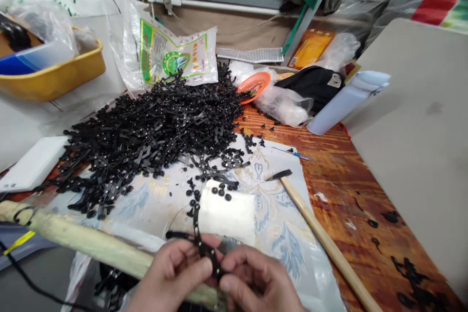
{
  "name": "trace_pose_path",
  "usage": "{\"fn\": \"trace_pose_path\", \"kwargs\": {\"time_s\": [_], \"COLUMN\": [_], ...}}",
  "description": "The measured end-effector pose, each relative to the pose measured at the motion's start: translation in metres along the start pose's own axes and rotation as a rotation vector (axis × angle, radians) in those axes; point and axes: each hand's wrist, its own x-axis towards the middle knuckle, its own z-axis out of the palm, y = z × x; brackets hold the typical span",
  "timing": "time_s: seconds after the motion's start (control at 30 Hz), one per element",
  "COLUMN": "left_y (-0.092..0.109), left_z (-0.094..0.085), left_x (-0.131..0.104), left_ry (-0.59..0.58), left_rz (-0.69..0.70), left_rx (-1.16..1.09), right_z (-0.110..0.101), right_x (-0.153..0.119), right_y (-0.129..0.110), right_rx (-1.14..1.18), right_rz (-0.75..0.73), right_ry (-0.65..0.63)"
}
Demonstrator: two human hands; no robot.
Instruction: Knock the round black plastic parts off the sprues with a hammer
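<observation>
My left hand (pixel 171 273) pinches a black jointed strip (pixel 196 222) with round studs, its thumb lying across the middle. One arm of the strip points up and away over the table, and another sticks out to the left. At the lower end, the thumb and bent fingers of my right hand (pixel 258 278) are closed on the same strip. Just beyond both hands lies a white pad (pixel 227 217), with several small black round caps (pixel 221 192) at its far edge. A large heap of similar black jointed strips (pixel 161 122) covers the table behind.
A hammer (pixel 314 224) with a wooden handle lies to the right on the patterned sheet (pixel 281 243). Near it is a blue pen (pixel 302 156). A pale pole (pixel 84 241) crosses the front left. A yellow basin (pixel 73 73), an orange plate (pixel 261 79) and a rolled sheet (pixel 345 102) stand farther back.
</observation>
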Motion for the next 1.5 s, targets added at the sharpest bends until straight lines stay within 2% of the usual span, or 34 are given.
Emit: {"fn": "trace_pose_path", "kwargs": {"time_s": [0.07,0.2,0.33,0.4,0.47,0.57,0.63,0.73,0.83,0.93,1.0,1.07,1.17,1.23,1.4,1.47,1.5], "left_y": [0.006,0.019,0.030,0.037,0.044,0.050,0.050,0.044,0.039,0.040,0.044,0.047,0.049,0.048,0.043,0.037,0.033], "left_z": [-0.004,-0.007,-0.003,-0.004,-0.007,-0.016,-0.022,-0.031,-0.039,-0.043,-0.045,-0.047,-0.047,-0.045,-0.040,-0.044,-0.049], "left_x": [0.002,0.005,0.009,0.010,0.008,0.003,-0.001,-0.002,-0.001,-0.001,-0.003,-0.004,-0.003,-0.001,0.001,-0.004,-0.008], "left_ry": [-0.055,-0.039,-0.160,-0.183,-0.193,-0.210,-0.199,-0.161,-0.105,-0.039,-0.010,-0.019,-0.081,-0.087,0.038,0.032,0.021], "left_rz": [-0.001,0.049,0.104,0.118,0.102,0.083,0.090,0.089,0.089,0.116,0.144,0.178,0.242,0.294,0.385,0.362,0.303], "left_rx": [0.042,0.015,0.018,0.056,0.117,0.207,0.177,-0.037,-0.188,-0.059,0.068,0.131,0.091,0.037,0.036,0.131,0.186], "right_z": [-0.005,-0.011,0.006,0.016,0.023,0.028,0.030,0.033,0.036,0.038,0.040,0.042,0.045,0.048,0.058,0.056,0.053], "right_x": [0.000,0.006,0.013,0.015,0.015,0.015,0.016,0.016,0.018,0.019,0.020,0.023,0.028,0.032,0.032,0.026,0.024], "right_y": [-0.015,-0.034,-0.034,-0.034,-0.038,-0.046,-0.050,-0.050,-0.044,-0.038,-0.037,-0.038,-0.042,-0.045,-0.043,-0.040,-0.038], "right_rx": [-0.016,-0.105,-0.304,-0.422,-0.512,-0.523,-0.441,-0.307,-0.314,-0.421,-0.435,-0.418,-0.354,-0.285,-0.253,-0.311,-0.354], "right_rz": [-0.002,-0.104,-0.360,-0.515,-0.579,-0.511,-0.451,-0.405,-0.403,-0.447,-0.472,-0.481,-0.462,-0.418,-0.324,-0.296,-0.288], "right_ry": [0.042,0.091,0.082,0.062,0.029,-0.030,-0.073,-0.093,-0.122,-0.142,-0.109,-0.060,-0.030,-0.054,-0.124,-0.195,-0.236]}}
